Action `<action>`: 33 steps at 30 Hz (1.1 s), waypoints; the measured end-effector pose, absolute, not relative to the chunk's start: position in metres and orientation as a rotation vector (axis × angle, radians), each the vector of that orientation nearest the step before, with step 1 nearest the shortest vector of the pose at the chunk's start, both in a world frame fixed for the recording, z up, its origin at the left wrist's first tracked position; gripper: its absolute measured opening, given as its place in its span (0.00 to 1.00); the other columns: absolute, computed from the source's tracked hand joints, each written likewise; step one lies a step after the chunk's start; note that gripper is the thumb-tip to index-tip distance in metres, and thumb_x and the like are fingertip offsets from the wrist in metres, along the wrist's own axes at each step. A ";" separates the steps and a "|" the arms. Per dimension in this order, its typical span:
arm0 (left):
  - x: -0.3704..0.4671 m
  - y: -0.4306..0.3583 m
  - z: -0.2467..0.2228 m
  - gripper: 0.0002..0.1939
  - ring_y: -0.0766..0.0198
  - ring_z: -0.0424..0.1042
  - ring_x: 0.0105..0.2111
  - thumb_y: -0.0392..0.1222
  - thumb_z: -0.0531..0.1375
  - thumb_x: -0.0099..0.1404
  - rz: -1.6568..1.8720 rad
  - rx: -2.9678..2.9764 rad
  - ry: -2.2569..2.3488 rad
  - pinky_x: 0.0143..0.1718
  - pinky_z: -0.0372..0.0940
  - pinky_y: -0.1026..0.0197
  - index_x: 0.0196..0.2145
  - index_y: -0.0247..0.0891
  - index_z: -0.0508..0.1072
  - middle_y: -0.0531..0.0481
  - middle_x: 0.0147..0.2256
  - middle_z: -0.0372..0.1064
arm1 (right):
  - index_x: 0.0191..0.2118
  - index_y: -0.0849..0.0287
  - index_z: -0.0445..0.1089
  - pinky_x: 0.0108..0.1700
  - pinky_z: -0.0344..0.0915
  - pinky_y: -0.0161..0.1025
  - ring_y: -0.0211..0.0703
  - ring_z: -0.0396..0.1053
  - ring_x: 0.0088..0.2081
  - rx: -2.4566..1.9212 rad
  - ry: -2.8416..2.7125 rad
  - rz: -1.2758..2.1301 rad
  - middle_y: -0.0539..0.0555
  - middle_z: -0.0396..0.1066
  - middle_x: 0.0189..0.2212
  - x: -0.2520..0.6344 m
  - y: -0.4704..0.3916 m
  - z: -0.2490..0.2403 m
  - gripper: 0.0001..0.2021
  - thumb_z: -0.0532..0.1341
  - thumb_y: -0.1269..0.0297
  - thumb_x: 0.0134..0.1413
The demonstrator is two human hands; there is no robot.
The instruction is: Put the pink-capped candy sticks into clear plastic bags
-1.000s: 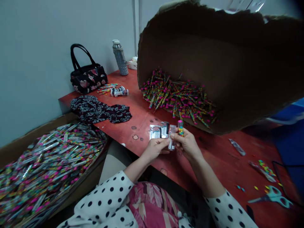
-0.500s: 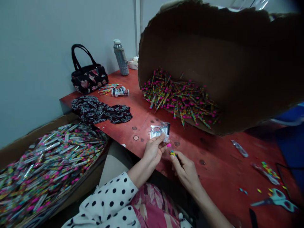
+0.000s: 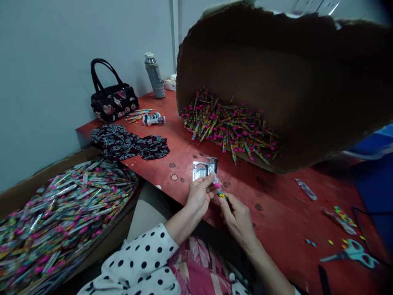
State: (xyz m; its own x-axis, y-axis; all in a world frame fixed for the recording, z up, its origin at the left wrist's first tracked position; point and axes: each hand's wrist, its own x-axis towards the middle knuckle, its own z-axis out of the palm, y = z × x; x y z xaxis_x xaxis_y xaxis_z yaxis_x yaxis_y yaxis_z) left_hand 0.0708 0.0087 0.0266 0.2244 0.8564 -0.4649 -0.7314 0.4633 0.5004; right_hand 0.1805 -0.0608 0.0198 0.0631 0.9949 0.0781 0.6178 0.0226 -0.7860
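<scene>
My left hand (image 3: pixel 198 196) is closed in a pinch on a small clear plastic sleeve (image 3: pixel 215 178), just above the table edge. My right hand (image 3: pixel 238 217) grips a slim multicoloured stick (image 3: pixel 221 196) with a pink end. That pink end points up at the sleeve's mouth, and part of it seems inside; the fingers hide the rest. Silver and black printed packets (image 3: pixel 199 170) lie just beyond my left fingertips. Many similar pink-ended sticks (image 3: pixel 227 123) are heaped in a tipped cardboard box (image 3: pixel 260 73). Sleeved sticks (image 3: pixel 61 209) fill another carton at my left.
On the red table (image 3: pixel 181 143) are a patterned cloth (image 3: pixel 129 143), a black floral handbag (image 3: pixel 115 102), a grey bottle (image 3: pixel 155 76) and white-and-black rolls (image 3: pixel 154 119). Scissors (image 3: pixel 351 255), loose coloured pieces (image 3: pixel 344 215) and a clear wrapper (image 3: pixel 306 189) lie at right.
The stick's pink end has come slightly closer to the sleeve, with my right hand moved a little up. The whole view has shifted slightly.
</scene>
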 end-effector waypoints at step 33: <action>0.074 -0.013 0.016 0.14 0.71 0.59 0.10 0.48 0.63 0.52 1.012 0.523 0.758 0.10 0.56 0.67 0.25 0.34 0.66 0.57 0.16 0.61 | 0.35 0.55 0.56 0.15 0.60 0.27 0.32 0.64 0.15 -1.140 -0.884 1.426 0.44 0.68 0.19 0.167 -0.038 0.012 0.14 0.62 0.58 0.49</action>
